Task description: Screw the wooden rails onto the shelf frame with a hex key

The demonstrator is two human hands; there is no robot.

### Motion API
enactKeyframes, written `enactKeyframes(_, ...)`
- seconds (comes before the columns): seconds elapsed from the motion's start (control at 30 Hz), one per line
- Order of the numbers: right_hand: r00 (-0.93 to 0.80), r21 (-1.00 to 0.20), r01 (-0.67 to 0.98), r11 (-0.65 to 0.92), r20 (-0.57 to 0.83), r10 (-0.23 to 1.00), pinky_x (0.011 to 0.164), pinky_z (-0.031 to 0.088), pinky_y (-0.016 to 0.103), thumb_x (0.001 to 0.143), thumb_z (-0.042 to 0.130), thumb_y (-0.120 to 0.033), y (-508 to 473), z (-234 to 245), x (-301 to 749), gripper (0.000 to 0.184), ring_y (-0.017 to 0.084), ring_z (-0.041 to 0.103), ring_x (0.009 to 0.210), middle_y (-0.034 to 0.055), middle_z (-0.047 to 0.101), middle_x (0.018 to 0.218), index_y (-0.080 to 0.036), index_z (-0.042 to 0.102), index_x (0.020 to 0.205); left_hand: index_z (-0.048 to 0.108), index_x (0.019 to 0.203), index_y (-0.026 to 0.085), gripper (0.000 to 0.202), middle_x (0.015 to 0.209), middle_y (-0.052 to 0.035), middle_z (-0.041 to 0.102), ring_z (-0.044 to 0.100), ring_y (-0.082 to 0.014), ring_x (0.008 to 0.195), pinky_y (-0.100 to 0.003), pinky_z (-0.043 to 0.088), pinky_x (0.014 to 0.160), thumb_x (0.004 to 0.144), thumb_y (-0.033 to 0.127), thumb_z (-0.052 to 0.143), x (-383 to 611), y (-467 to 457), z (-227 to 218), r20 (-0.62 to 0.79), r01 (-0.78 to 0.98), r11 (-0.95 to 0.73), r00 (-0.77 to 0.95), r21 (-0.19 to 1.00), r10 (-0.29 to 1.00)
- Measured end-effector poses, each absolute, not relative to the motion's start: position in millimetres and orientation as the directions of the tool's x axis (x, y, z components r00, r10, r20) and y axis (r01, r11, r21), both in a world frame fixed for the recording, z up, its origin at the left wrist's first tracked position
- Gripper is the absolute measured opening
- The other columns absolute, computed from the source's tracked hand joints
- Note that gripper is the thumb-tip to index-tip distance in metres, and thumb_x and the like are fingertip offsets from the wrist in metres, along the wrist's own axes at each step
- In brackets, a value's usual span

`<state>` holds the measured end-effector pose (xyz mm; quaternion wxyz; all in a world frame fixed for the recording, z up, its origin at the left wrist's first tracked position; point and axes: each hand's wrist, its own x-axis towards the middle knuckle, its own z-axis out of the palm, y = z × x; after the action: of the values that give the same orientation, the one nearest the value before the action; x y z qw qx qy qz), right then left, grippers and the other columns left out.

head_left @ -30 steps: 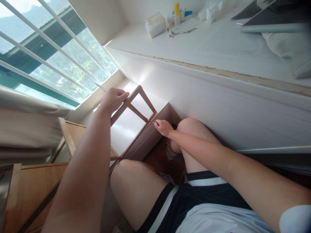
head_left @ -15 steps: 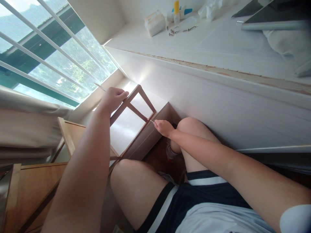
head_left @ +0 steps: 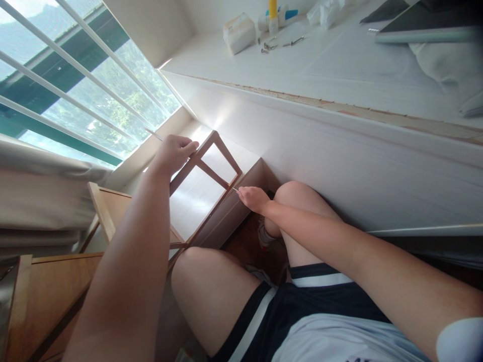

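Observation:
A wooden frame (head_left: 212, 172) with slim rails and crossbars stands tilted in front of my knees. At its upper rail my left hand (head_left: 176, 152) is closed, thumb and fingers pressed at the wood. From behind this hand sticks out a thin, pale, pointed rod (head_left: 153, 133); how it is held is hidden. Lower down, my right hand (head_left: 253, 198) is closed in a pinch around a thin light rod (head_left: 236, 190), whose tip is at the joint of crossbar and lower rail. Most of that rod is covered by my fingers.
Several screws (head_left: 268, 48) lie on the white ledge (head_left: 324, 70) beside a wrapped white packet (head_left: 239, 34) and a yellow-capped bottle (head_left: 273, 20). A dark flat device (head_left: 433, 25) is at the right. Wooden panels (head_left: 56, 296) stand at my left, below the barred window (head_left: 83, 75).
Both hands keep almost the same place on the frame. The view has shifted very slightly.

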<state>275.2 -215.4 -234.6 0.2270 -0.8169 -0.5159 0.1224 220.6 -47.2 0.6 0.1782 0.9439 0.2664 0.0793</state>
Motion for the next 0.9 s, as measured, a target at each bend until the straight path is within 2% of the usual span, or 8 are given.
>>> enactKeyframes(0.53, 0.453, -0.476, 0.792, -0.382, 0.04, 0.89, 0.074, 0.044, 0.03, 0.104, 0.022, -0.036, -216.7, -231.3, 274.6, 0.042, 0.024, 0.067, 0.09, 0.014, 0.071, 0.097, -0.016, 0.059, 0.101, 0.045, 0.051, 0.018, 0.036, 0.048, 0.0009, 0.03, 0.028, -0.0082, 0.047, -0.03, 0.021, 0.049, 0.08, 0.037, 0.053, 219.3, -46.7, 0.1, 0.052, 0.461, -0.792, 0.851, 0.401, 0.522)
enactKeyframes(0.9, 0.465, -0.459, 0.793, -0.4, 0.032, 0.885, 0.074, 0.045, 0.031, 0.104, 0.021, -0.038, -217.9, -227.9, 272.6, 0.045, 0.026, 0.067, 0.092, 0.0146, 0.071, 0.098, -0.016, 0.06, 0.102, 0.047, 0.055, 0.016, 0.036, 0.053, 0.0009, 0.028, 0.03, -0.0086, 0.052, -0.029, 0.024, 0.052, 0.081, 0.039, 0.052, 220.6, -42.5, -0.4, 0.028, 0.478, -0.799, 0.853, 0.364, 0.522)
